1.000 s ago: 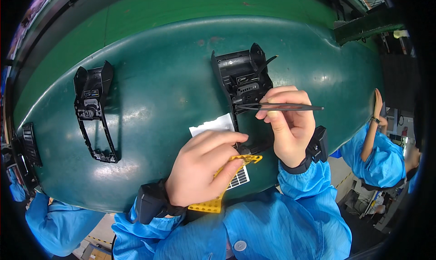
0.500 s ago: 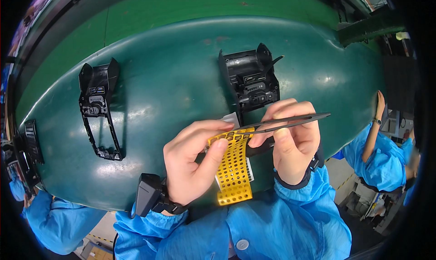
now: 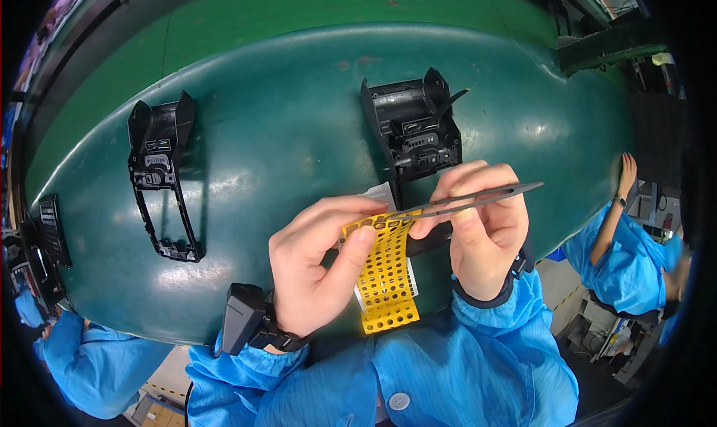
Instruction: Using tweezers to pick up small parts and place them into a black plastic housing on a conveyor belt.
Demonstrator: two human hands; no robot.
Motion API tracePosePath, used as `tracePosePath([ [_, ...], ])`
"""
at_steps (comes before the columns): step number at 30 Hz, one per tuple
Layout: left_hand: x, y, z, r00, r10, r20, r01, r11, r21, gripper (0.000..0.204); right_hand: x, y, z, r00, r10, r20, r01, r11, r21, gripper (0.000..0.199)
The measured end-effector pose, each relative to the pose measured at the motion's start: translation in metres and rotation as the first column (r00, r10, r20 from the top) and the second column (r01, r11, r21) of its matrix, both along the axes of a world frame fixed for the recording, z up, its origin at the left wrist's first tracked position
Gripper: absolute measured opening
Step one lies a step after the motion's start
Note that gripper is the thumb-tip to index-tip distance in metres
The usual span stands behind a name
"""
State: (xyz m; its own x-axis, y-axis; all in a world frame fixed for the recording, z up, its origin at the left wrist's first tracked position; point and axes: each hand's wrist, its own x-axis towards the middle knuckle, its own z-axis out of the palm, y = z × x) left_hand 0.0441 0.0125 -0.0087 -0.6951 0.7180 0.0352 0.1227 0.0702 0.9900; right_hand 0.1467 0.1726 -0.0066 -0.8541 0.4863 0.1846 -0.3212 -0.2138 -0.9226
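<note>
Two hands meet above the green table (image 3: pixel 284 128): the left hand (image 3: pixel 317 266) pinches a yellow perforated sheet (image 3: pixel 385 274) upright and steady, while the right hand (image 3: pixel 478 233) squeezes dark tweezers (image 3: pixel 463 201) whose tips touch its top edge, just before a black housing (image 3: pixel 414 132).
</note>
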Motion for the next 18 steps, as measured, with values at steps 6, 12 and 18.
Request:
tracePosePath([
  [6,0.000,-0.001,-0.005,0.998,-0.033,0.059,0.031,0.999,0.037,0.018,0.001,0.023,0.006,0.986,-0.165,0.025,0.160,0.979,0.123,0.022],
  [12,0.000,0.006,-0.007,0.898,-0.255,-0.357,0.258,0.965,-0.042,0.011,0.003,0.049,-0.007,0.958,-0.205,0.199,0.182,0.975,0.125,0.021],
  [18,0.000,0.009,-0.009,0.906,-0.250,-0.342,0.247,0.967,-0.052,0.011,0.002,0.050,-0.011,0.961,-0.183,0.209,0.157,0.978,0.137,0.019],
])
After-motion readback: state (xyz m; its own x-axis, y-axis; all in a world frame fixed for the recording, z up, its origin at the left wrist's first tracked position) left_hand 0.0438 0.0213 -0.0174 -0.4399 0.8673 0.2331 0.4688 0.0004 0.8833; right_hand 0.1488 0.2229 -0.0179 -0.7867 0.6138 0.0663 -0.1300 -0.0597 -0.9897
